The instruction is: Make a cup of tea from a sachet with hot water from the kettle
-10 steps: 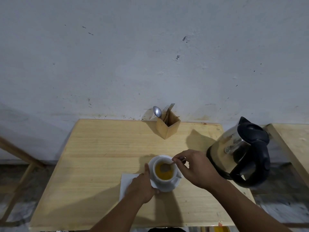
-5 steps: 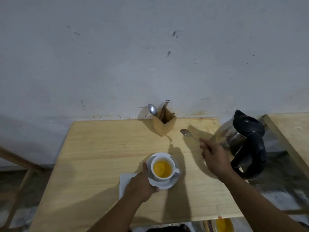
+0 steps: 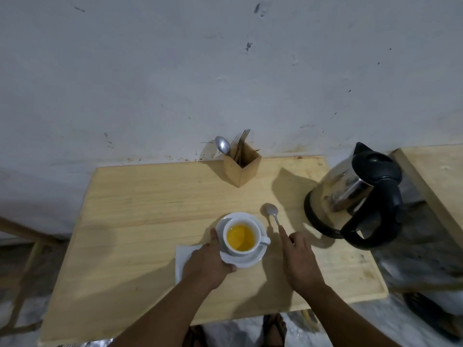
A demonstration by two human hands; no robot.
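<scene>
A white cup (image 3: 260,239) of yellow tea stands on a white saucer (image 3: 250,262) near the front middle of the wooden table (image 3: 150,209). My left hand (image 3: 208,261) grips the saucer's left rim. A teaspoon (image 3: 271,212) lies flat on the table just right of the saucer. My right hand (image 3: 298,256) is spread low over the table, its index fingertip on the end of the spoon's handle. The steel kettle (image 3: 350,194) with a black lid and handle stands at the table's right side. No sachet shows.
A white napkin (image 3: 183,256) lies partly under my left hand and the saucer. A wooden cutlery holder (image 3: 241,166) with a spoon and forks stands at the back by the wall. A second wooden table (image 3: 438,171) is at the right.
My right hand lifted the spoon out of the cup, swung it back and right, then brought it down onto the table beside the saucer. My left hand stayed on the saucer.
</scene>
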